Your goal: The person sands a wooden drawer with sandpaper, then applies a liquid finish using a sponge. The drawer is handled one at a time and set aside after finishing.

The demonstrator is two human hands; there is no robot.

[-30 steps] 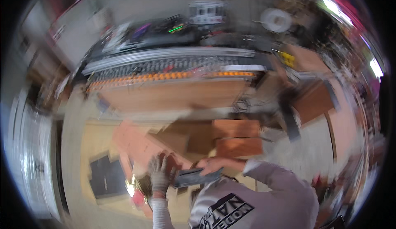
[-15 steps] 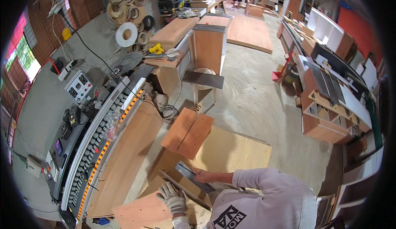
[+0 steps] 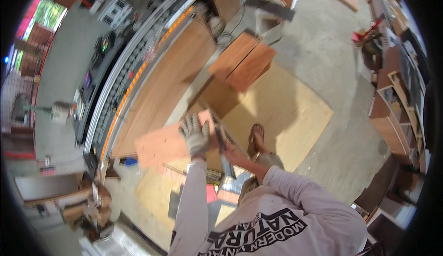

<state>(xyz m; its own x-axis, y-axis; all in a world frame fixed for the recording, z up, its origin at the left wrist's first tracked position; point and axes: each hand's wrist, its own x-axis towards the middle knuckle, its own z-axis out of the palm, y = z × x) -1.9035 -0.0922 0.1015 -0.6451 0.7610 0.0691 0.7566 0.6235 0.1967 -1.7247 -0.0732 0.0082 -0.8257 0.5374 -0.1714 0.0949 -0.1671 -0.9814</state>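
Observation:
My left hand [image 3: 195,136], in a knit glove, lies with spread fingers on a pale reddish board [image 3: 157,144] that has small holes along it. The board is tilted across other pieces near the middle. Beside that board's right end, my right hand [image 3: 233,153] is bare and closed on a long grey tool [image 3: 220,135], blurred, held against or next to the edge. My sandalled foot [image 3: 257,138] rests on a plywood sheet [image 3: 304,110]. Darker offcuts [image 3: 175,203] lie under my left arm.
A long machine with rollers and an orange strip [image 3: 130,71] runs up the left, beside a long wooden panel [image 3: 175,66]. Two reddish boards [image 3: 251,69] lie ahead. Wooden cabinets [image 3: 387,131] and stacked pieces line the right; concrete floor [image 3: 323,43] shows between.
My view has swung downward since half a second ago, bringing my foot into sight. The pale board is higher in view and shifted under my left hand; the grey tool is angled more steeply.

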